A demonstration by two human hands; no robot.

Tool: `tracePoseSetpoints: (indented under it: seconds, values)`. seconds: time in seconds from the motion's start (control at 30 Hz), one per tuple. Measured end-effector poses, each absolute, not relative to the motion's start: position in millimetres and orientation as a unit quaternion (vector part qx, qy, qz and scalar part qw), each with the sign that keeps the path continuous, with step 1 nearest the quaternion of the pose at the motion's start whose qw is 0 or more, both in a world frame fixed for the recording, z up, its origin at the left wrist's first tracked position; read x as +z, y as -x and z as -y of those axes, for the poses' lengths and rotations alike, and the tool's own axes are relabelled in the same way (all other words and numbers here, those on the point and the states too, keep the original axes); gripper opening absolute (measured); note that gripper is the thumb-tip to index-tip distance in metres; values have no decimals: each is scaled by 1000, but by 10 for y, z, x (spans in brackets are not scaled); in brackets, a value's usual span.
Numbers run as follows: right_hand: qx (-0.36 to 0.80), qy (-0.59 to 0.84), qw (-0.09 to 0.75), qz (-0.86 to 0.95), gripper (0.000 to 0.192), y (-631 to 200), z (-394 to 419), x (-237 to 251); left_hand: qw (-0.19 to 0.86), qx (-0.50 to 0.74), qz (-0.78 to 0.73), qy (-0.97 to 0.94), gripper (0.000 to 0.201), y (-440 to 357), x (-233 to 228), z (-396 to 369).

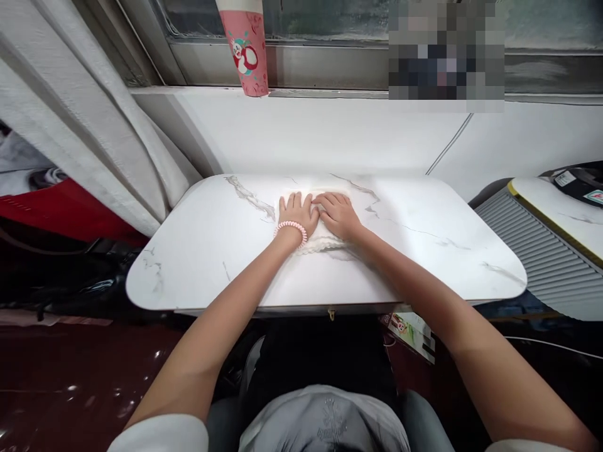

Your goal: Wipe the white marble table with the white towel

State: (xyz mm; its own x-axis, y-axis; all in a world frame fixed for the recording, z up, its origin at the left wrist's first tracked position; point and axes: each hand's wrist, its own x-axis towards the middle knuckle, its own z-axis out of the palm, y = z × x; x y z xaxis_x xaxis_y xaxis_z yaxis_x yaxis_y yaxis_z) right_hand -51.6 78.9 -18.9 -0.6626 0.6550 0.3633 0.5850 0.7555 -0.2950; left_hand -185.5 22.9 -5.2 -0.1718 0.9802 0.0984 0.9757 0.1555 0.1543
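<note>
A small white cloth (316,246), folded flat, lies in the middle of a white marble-patterned table (211,251). My left hand (296,215) lies palm down on its left part, fingers together and pointing away from me; a pink coil band circles the wrist. My right hand (340,215) presses flat on the cloth's right part, its fingertips touching the left hand. Both hands cover most of the cloth, and only its near edge and far rim show.
A pink cup with a penguin picture (247,50) stands on the window ledge behind the table. A white curtain (80,113) hangs at the left. A ribbed grey appliance (532,251) and a second white tabletop (560,213) stand at the right. A printed packet (412,331) lies below the table's front edge.
</note>
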Motion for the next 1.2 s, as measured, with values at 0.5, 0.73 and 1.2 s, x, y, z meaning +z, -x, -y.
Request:
tracePoseSetpoints:
  seconds: [0.5, 0.73, 1.2]
  values:
    - [58, 293, 223, 928, 39, -794, 67, -124, 62, 62, -722, -686, 66, 677, 61, 688]
    - [53, 347, 230, 908, 40, -813, -334, -156, 53, 70, -704, -704, 65, 663, 25, 180]
    - [90, 444, 255, 855, 41, -313, -1758, -195, 14, 97, -692, -715, 59, 1096, -34, -1318]
